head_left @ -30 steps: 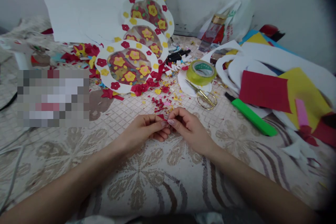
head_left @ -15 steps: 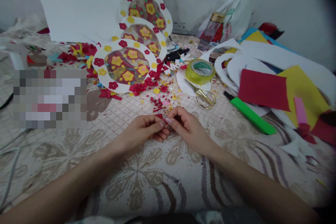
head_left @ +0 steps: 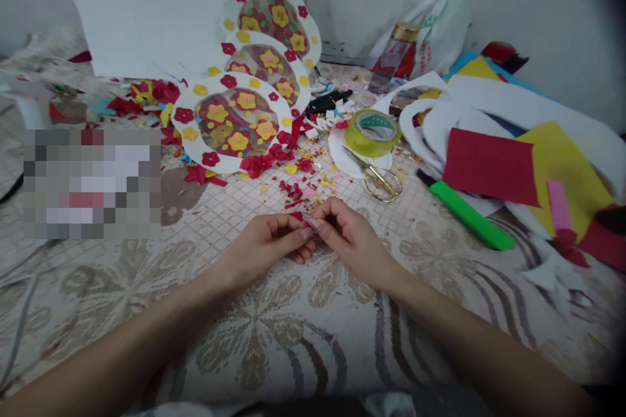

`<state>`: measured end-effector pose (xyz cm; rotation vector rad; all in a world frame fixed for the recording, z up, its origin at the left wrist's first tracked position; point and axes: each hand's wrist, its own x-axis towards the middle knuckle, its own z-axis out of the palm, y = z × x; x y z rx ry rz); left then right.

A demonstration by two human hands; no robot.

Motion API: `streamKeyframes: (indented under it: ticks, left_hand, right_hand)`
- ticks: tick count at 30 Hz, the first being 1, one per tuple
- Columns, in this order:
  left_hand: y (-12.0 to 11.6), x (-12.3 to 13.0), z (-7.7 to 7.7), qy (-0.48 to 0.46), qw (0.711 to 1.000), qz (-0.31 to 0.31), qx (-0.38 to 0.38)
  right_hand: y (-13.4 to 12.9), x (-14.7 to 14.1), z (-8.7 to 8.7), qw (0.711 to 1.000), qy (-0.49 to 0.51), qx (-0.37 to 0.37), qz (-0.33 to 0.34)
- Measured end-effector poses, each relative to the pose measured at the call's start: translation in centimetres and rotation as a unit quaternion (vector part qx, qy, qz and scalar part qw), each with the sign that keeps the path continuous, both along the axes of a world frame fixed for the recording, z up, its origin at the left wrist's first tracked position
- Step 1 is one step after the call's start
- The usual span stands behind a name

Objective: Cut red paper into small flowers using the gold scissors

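Observation:
My left hand (head_left: 276, 239) and my right hand (head_left: 349, 234) meet over the patterned cloth at the middle of the view. Between their fingertips is a small piece of red paper (head_left: 297, 215), mostly hidden by the fingers. Both thumbs press against the forefingers, pinching it from either side. Just beyond the hands lie tiny red and yellow paper scraps (head_left: 296, 192). Gold-handled scissors (head_left: 374, 176) rest to the right, their blades on a white paper disc (head_left: 337, 150). A roll of clear yellowish tape (head_left: 372, 133) sits on the same disc.
White oval frames with red and yellow paper flowers (head_left: 232, 120) lean at the back. At the right are a green highlighter (head_left: 472, 215), a red paper sheet (head_left: 491, 167), yellow paper (head_left: 570, 176) and white cut-outs. A bottle (head_left: 394, 58) stands by the wall. A blurred-out patch covers the left.
My left thumb has shifted slightly to the right and down along the red paper. Everything else stays where it was.

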<state>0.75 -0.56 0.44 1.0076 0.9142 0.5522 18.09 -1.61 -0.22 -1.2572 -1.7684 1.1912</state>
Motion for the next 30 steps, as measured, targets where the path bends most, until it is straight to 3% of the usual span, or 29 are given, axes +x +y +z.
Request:
streamKeyframes:
  ticks: [5, 12, 16, 26, 30]
  left_hand:
    - [0.00, -0.05, 0.02, 0.019, 0.999, -0.007, 0.025]
    - [-0.14, -0.15, 0.02, 0.003, 0.998, 0.006, 0.065]
    - [-0.15, -0.23, 0.22, -0.005, 0.998, 0.015, 0.060]
    - [-0.37, -0.09, 0.14, 0.025, 0.996, 0.020, 0.085]
    - [-0.23, -0.22, 0.24, 0.033, 0.995, 0.019, 0.095]
  right_hand:
    - [0.05, -0.07, -0.09, 1.000, 0.023, -0.010, 0.003]
    - [0.47, -0.09, 0.53, 0.989, 0.114, -0.097, 0.007]
    - [0.58, 0.06, 0.87, 0.987, 0.114, -0.115, 0.026]
    - [0.13, -0.33, 0.20, 0.991, 0.106, -0.083, -0.007]
    - [0.31, -0.18, 0.41, 0.989, 0.101, -0.104, 0.002]
